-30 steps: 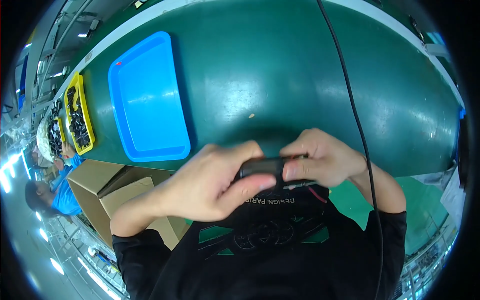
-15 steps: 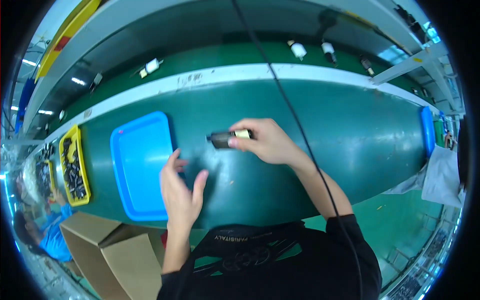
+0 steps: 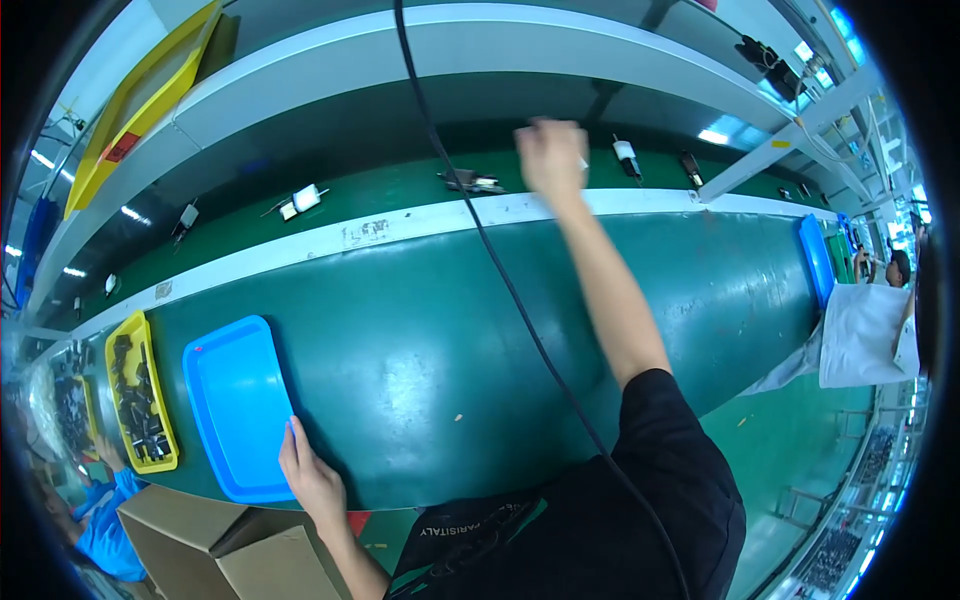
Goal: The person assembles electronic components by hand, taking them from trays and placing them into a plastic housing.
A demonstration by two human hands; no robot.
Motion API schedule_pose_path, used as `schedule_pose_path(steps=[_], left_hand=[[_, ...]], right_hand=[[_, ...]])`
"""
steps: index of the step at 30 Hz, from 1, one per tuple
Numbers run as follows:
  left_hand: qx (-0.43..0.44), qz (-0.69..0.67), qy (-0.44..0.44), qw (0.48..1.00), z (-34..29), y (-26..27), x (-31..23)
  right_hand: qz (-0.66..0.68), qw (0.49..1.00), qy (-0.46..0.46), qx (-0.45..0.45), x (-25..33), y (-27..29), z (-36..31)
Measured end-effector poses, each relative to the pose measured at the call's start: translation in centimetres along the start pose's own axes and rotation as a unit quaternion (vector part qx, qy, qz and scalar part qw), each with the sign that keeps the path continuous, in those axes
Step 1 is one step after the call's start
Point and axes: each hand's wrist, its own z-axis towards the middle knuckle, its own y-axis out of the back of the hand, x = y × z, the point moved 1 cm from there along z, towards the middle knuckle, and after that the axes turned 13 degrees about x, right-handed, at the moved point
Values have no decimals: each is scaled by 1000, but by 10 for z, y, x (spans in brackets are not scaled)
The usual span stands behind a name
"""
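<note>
My right hand (image 3: 553, 160) reaches over the green belt behind the white rail. Motion blurs its fingers, and a small white bit shows beside them; whether they grip anything is unclear. To its left on the belt lies a dark device with a pale end (image 3: 472, 182). My left hand (image 3: 314, 482) rests at the near right edge of a blue tray (image 3: 262, 400), fingers stretched out along the rim and holding nothing.
Several white-and-dark devices lie along the belt, including one white piece (image 3: 301, 202) at left and another (image 3: 625, 150) at right. A yellow bin (image 3: 170, 440) holds black parts. A cardboard box (image 3: 270, 570) stands below. A black cable (image 3: 500, 270) crosses the view. Co-workers sit at both sides.
My right hand has moved from above the table to the belt beyond the rail, and the dark device now lies on the belt. My left hand has moved down to the tray's edge.
</note>
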Motion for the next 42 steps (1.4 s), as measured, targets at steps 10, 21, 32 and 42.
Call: schedule_pose_path(steps=[10,21,32,42], left_hand=[[-35,40,71,996,15,33,52],[-85,-23,97,991,33,35,52],[-142,-39,640,754,92,81,286],[-430,-400,437,681,96,84,314]], right_hand=[[-181,855,-387,295,-211,33,-22],[45,962,-221,157,-158,116,-156],[235,835,-277,413,51,197,-264],[514,590,43,622,254,68,-167]])
